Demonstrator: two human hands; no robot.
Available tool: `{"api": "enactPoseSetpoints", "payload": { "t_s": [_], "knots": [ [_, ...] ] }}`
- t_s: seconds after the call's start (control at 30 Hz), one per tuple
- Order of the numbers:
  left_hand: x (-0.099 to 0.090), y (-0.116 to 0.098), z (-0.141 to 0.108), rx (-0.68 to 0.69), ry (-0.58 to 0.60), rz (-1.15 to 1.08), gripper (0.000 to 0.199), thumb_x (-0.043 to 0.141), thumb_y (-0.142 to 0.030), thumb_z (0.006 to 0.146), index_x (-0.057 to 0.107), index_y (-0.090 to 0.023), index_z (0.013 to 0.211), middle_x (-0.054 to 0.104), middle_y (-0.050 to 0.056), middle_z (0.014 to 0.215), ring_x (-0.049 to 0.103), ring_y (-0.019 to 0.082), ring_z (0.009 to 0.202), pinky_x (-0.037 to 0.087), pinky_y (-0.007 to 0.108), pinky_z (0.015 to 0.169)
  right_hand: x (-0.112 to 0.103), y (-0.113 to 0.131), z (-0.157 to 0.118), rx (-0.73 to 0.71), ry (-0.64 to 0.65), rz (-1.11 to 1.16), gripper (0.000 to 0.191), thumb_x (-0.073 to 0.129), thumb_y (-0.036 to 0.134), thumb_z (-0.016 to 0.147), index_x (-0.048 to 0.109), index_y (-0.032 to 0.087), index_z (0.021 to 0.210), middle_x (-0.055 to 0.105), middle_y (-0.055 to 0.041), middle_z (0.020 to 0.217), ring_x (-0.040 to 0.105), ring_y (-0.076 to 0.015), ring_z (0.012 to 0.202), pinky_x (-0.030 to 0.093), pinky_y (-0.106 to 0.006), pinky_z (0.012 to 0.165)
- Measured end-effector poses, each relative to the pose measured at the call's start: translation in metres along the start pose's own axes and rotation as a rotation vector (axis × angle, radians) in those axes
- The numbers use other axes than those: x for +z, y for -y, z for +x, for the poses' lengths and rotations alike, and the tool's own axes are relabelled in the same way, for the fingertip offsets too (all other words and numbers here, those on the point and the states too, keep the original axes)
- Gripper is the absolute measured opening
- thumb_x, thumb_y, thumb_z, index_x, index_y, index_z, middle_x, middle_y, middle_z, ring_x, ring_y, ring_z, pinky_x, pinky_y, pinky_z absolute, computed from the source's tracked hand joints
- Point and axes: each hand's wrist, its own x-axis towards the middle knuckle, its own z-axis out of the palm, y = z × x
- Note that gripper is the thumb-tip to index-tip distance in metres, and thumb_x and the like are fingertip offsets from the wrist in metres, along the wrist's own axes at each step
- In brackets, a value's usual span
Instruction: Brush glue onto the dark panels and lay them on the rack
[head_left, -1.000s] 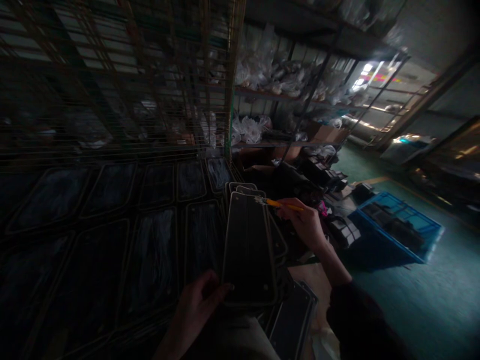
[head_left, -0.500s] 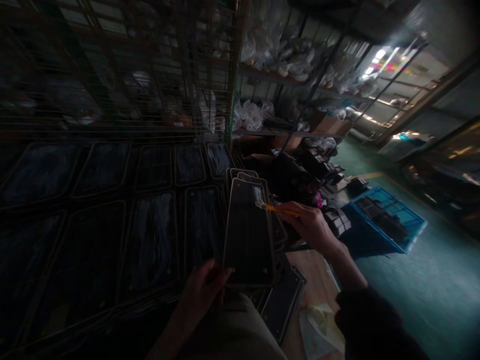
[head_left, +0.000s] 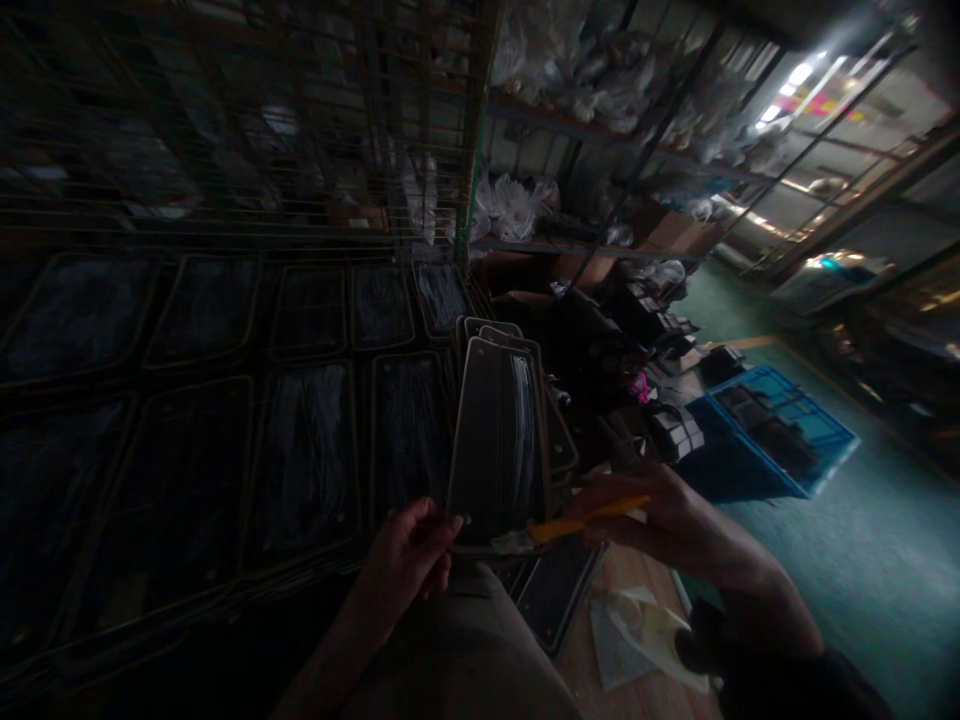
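A dark rectangular panel [head_left: 480,440] with a pale rim and rounded corners lies on top of a stack of similar ones. My left hand [head_left: 411,552] is closed on its lower-left corner, thumb on top. In my right hand [head_left: 664,520] is a paintbrush [head_left: 581,520] with a yellow-orange handle, its bristles at the panel's lower edge. Fresh whitish streaks [head_left: 523,420] run down the panel's right half; the left half looks bare. Left of the stack, several like panels [head_left: 307,450] lie in rows, some smeared with white.
Wire racking [head_left: 469,190] stands behind the panels, with plastic bags [head_left: 514,210] on shelves. To the right, a blue crate [head_left: 757,480] with dark pieces sits on the green floor. A wooden board [head_left: 630,570] near my legs bears a pale container [head_left: 645,625].
My right hand has drawn the brush from the panel's top down to its lower edge, leaving a long white streak. My left hand still grips the corner. The view has shifted slightly.
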Motion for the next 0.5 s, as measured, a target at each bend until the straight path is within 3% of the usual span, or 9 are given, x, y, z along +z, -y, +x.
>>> {"api": "enactPoseSetpoints", "payload": {
  "t_s": [0.1,0.3,0.4,0.5],
  "knots": [
    [0.0,-0.002,0.0,-0.014,-0.015,0.023,0.043,0.062,-0.059,0.078,0.05,-0.018,0.079,0.052,-0.006,0.047,0.045,0.008,0.037,0.028,0.016,0.036,-0.01,-0.022,0.028,0.068,-0.112,0.099,0.02,0.058,0.031,0.095,0.066,0.018,0.107,0.07,-0.0013,0.079,0.068,-0.0127,0.068,0.056,-0.021,0.061],
    [0.001,-0.002,0.0,0.018,-0.072,0.036,0.046,0.063,-0.063,0.074,0.051,-0.018,0.074,0.051,-0.005,0.047,0.046,0.009,0.039,0.029,0.018,0.038,-0.036,-0.065,0.085,0.015,-0.571,-0.061,0.029,0.057,0.042,0.094,0.066,0.018,0.107,0.068,-0.0007,0.076,0.068,-0.0142,0.07,0.057,-0.025,0.066],
    [0.001,-0.001,0.0,-0.007,-0.063,0.016,0.046,0.063,-0.063,0.075,0.051,-0.018,0.075,0.051,-0.005,0.048,0.045,0.009,0.039,0.028,0.018,0.037,-0.038,-0.076,0.106,-0.006,-0.655,-0.144,0.03,0.056,0.042,0.094,0.067,0.019,0.109,0.07,-0.0017,0.082,0.068,-0.0149,0.072,0.056,-0.025,0.067],
    [0.0,0.0,0.0,0.016,-0.058,0.005,0.043,0.062,-0.06,0.077,0.052,-0.018,0.076,0.052,-0.005,0.05,0.046,0.009,0.041,0.029,0.018,0.039,-0.03,-0.08,0.117,-0.033,-0.641,-0.226,0.029,0.054,0.042,0.096,0.066,0.019,0.11,0.07,-0.0029,0.086,0.069,-0.0159,0.074,0.055,-0.025,0.067]
  ]
}}
